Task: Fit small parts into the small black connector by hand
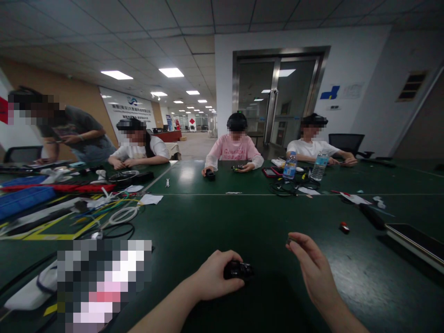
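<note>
My left hand (219, 275) is wrapped round a small glossy black object (239, 270) on the green table; it looks like a computer mouse, partly covered by the fingers. Off to the right, my right hand (310, 263) is raised over the tabletop with thumb and fingertips pinched. Between those fingertips sits a tiny dark piece (289, 240), too small to identify. The two hands are apart, with bare green tabletop (267, 259) between them.
A small red-and-black item (344, 227) and a flat dark-screened device (416, 240) lie to my right. Water bottles (289, 167) stand farther back. Cables (121, 216), blue trays (27, 201) and a white power strip (33, 289) crowd the left. Several people sit or stand opposite.
</note>
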